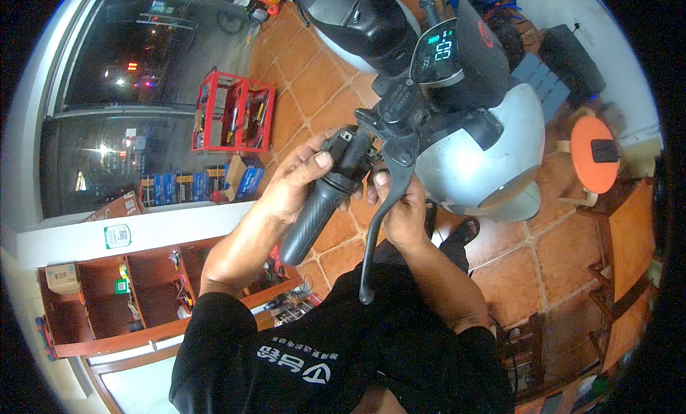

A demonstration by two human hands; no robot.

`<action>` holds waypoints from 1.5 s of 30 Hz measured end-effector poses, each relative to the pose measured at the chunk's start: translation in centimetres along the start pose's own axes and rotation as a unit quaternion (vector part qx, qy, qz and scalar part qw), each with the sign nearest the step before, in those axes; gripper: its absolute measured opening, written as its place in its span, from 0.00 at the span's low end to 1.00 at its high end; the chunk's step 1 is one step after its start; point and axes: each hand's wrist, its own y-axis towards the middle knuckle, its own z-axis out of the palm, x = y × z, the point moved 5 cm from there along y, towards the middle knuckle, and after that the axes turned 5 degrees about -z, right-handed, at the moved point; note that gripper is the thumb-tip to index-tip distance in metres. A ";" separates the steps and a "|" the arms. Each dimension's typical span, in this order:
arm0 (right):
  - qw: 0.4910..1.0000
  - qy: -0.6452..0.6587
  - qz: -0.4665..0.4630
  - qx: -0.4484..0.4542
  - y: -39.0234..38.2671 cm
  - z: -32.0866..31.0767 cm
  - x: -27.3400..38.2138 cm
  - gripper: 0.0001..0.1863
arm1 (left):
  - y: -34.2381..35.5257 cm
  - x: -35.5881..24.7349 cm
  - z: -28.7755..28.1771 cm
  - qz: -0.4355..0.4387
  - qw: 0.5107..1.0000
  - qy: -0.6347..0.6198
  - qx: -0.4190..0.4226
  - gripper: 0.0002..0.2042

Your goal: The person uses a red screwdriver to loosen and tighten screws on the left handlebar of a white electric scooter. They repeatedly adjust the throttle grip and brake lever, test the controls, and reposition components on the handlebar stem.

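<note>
A black scooter handlebar end with a ribbed rubber grip [311, 221] lies in front of me. Above the grip sits the black switch housing [351, 151]. My left hand [304, 172] is closed round this housing, its thumb pressed on the near side. The black brake lever [382, 224] runs down from its bracket, beside the grip. Behind the lever, my right hand [404, 210] has its fingers bent together just below the housing; the lever partly covers them, and what they pinch is hidden. A brake fluid reservoir [400, 103] is mounted farther up the bar.
The scooter's lit display [437, 51] and silver front body [479, 156] stand right of the bar. A red tool cart [236, 114] is at the far left, wooden shelves [136, 292] at the near left. An orange round stool [594, 153] stands right.
</note>
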 end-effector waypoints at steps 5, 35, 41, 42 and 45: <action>0.994 0.061 0.089 -0.018 1.2 0.6 0.5 0.10 | -0.4 1.0 -0.3 -0.043 0.998 -0.050 -0.009 0.36; 0.948 0.247 0.187 0.076 1.0 1.1 -1.7 0.11 | -5.0 2.1 -0.6 -0.065 0.992 -0.090 -0.056 0.38; 0.950 0.235 0.186 0.088 0.7 1.1 -0.9 0.12 | -5.2 3.0 -0.8 -0.089 0.987 -0.129 -0.033 0.39; 0.950 0.235 0.182 0.096 0.6 1.2 -0.8 0.11 | -5.3 3.2 -0.9 -0.092 0.986 -0.137 -0.031 0.38; 0.944 0.248 0.186 0.110 0.4 1.2 -0.8 0.11 | -5.5 3.6 -1.1 -0.101 0.981 -0.162 -0.025 0.38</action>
